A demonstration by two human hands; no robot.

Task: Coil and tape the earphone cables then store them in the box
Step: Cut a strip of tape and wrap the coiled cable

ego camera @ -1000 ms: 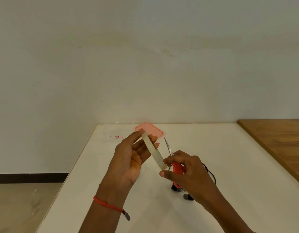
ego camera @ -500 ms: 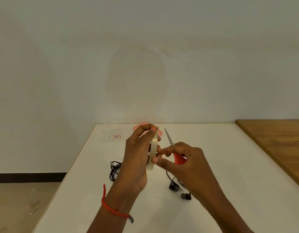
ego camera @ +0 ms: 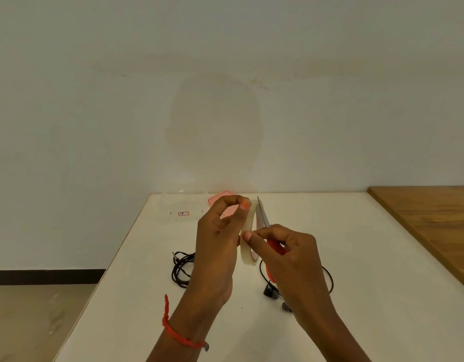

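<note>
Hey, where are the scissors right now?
In the head view, the scissors are in the right hand at centre, blades pointing up just right of the tape roll the left hand holds.

A white table is seen, on which a pink lid is laid near the far edge, with a clear box, marked by a small red-bordered label, set just left of the lid. Nearer than the lid and slightly left of it, a loosely bundled black earphone cable is spread on the surface, while a second earphone with dark buds is laid nearer and to the right. Well right of the lid, the white top is bordered by a wooden surface.
</note>
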